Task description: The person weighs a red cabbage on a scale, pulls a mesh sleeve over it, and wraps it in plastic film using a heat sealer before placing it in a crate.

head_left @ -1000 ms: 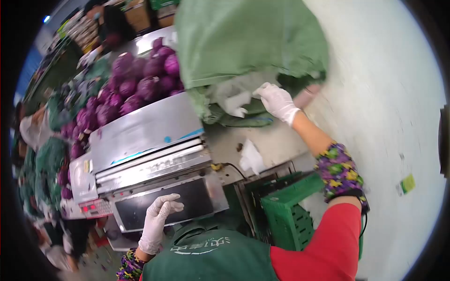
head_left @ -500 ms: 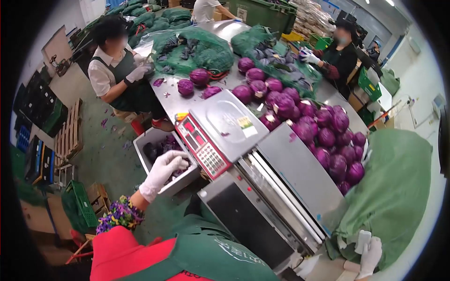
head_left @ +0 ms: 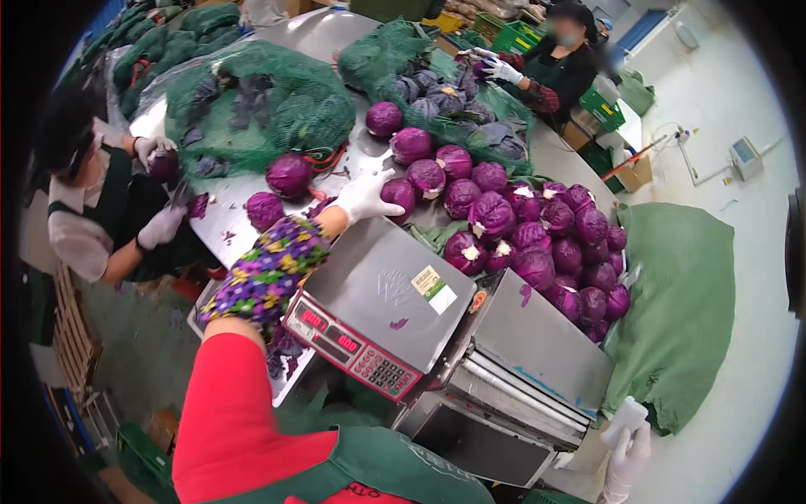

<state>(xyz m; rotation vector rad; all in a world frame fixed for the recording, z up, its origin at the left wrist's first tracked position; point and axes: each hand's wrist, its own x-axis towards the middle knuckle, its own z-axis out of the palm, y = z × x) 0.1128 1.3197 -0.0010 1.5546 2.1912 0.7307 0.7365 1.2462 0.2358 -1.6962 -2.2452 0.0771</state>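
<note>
My left hand (head_left: 366,196), in a white glove, is stretched out beyond the scale with fingers spread. Its fingertips are right at a red cabbage (head_left: 398,200) on the metal table. Below the forearm lies the scale (head_left: 388,286), its steel plate bearing a purple leaf scrap and a label; red digits glow on its panel. At the lower right my gloved right hand (head_left: 628,464) grips a small white block-like object (head_left: 626,417) whose kind does not show. Between the hands stands a wrapping machine (head_left: 512,378) with a metal top.
A heap of red cabbages (head_left: 537,244) lies right of the scale. Green net bags (head_left: 260,109) rest farther back. Co-workers stand at left and back right, the left one holding a cabbage. A green cloth (head_left: 672,311) drapes at the right. A leaf bin (head_left: 290,378) is below.
My left hand has moved from above the leaf bin, up and forward across the scale to a cabbage. The view has shifted. My right hand still holds the white object.
</note>
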